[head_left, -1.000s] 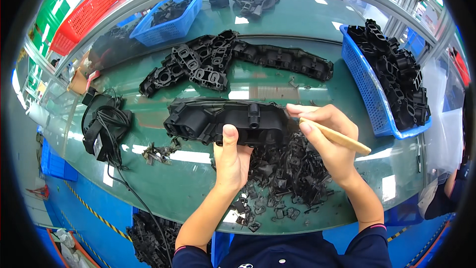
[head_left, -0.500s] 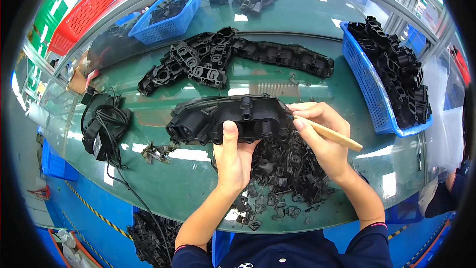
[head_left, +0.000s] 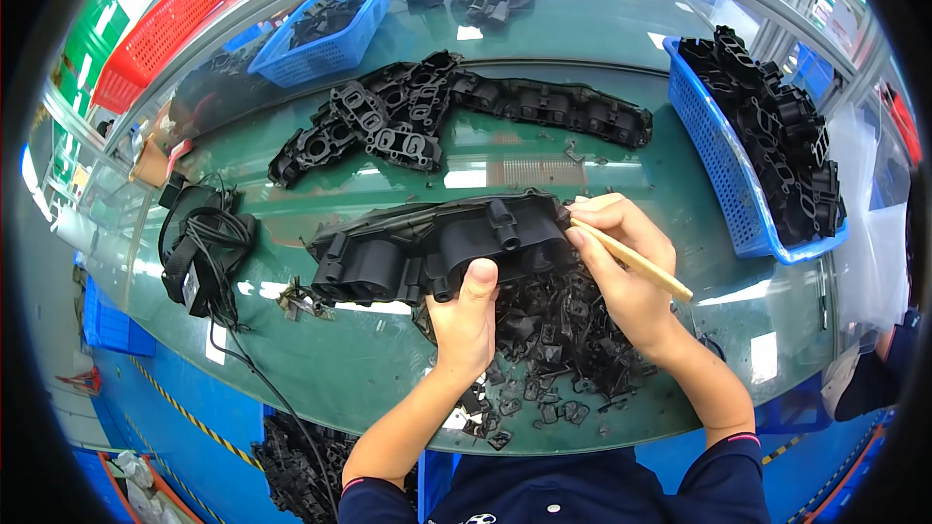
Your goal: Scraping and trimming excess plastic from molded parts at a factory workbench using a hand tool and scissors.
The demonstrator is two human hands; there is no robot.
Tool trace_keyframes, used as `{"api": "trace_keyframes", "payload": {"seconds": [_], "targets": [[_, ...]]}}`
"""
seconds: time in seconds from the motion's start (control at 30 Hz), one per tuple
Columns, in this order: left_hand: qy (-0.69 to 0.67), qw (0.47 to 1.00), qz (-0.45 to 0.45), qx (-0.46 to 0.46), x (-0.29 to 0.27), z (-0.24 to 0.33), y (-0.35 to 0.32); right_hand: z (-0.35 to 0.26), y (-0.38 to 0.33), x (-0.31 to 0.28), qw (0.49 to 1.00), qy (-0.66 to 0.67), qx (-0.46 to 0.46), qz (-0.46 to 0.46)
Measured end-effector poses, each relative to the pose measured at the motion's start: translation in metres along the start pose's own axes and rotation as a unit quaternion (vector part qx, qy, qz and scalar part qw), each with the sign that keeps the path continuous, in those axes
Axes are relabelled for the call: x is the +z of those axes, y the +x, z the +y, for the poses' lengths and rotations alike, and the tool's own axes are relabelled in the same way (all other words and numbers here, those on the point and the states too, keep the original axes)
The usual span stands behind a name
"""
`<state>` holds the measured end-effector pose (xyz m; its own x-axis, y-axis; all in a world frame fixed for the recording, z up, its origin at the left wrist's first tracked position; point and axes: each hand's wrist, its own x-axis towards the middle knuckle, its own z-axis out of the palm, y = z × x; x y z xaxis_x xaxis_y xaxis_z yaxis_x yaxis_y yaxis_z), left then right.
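Observation:
A black moulded plastic part (head_left: 388, 257) with round hollow chambers is held above the table, tilted, its right end higher. My left hand (head_left: 466, 320) grips it from below and in front, the thumb pressed on its near face. At the part's right end, my right hand (head_left: 626, 262) is closed round a tool with a light wooden handle (head_left: 646, 272). The tool's tip is against or close beside the part's edge and hidden by the fingers. Beneath the part lies a heap of small black plastic scraps (head_left: 573, 349).
Several similar black parts (head_left: 388, 112) lie farther back on the green table (head_left: 301, 378). A blue basket (head_left: 714, 170) full of black parts stands at the right, another blue basket (head_left: 330, 53) at the back left. Coiled black cable (head_left: 209, 238) lies on the left.
The black part has turned in my left hand: its left end has dropped and shifted left, and its chamber openings now face lower. My right hand has moved slightly left with the tool.

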<state>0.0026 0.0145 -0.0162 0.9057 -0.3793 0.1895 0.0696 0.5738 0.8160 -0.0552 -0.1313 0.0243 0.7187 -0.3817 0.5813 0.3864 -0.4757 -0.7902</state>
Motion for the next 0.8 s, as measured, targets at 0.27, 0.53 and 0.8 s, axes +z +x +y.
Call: {"api": "trace_keyframes", "payload": {"seconds": [0.27, 0.53, 0.8], "targets": [[0.030, 0.998, -0.031, -0.040, 0.006, 0.027, 0.014, -0.002, 0.019, -0.011, 0.939, -0.234, -0.248, 0.043], [-0.010, 0.995, 0.004, -0.100, 0.004, 0.033, 0.021, -0.021, 0.017, -0.023, 0.989, -0.120, -0.056, -0.073], [0.007, 1.000, 0.002, -0.023, 0.006, 0.025, 0.017, -0.029, 0.020, -0.033, 0.972, 0.166, 0.142, -0.087]]}}
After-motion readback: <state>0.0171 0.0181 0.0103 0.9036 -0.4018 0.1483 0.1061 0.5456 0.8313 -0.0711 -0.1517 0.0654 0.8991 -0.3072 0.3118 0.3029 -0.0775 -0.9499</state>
